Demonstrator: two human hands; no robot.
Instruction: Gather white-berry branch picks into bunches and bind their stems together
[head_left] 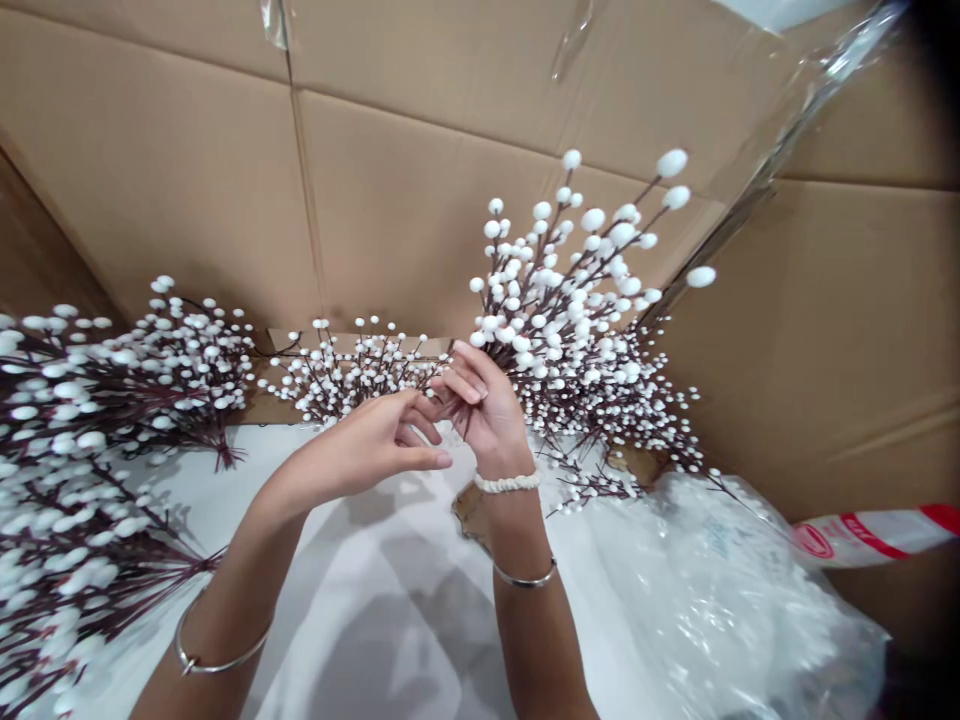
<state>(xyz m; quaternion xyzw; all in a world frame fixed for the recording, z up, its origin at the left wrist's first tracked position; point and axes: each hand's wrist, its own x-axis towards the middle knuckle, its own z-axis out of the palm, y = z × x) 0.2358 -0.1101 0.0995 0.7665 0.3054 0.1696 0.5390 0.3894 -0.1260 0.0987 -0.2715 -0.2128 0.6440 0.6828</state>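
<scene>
My right hand (pixel 487 405), wearing a white beaded band and a silver bangle, is closed round the thin brown stems of a bunch of artificial white berry branches (pixel 570 270). The bunch leans up and to the right, its round white berries fanned out. Close by the stem ends is my left hand (pixel 386 430), with a silver bangle on its wrist. Its thumb points out apart from loosely curled fingers, and the fingertips meet the stems and the right hand. Whether they pinch anything is hidden.
More berry bunches (pixel 67 560) lie at the left, with another bunch (pixel 352 370) at the back. Cardboard (pixel 420 210) stands upright behind the white work surface (pixel 375 620). Clear plastic bags (pixel 735 610) lie at the right, beside a red and white printed wrapper (pixel 870 535).
</scene>
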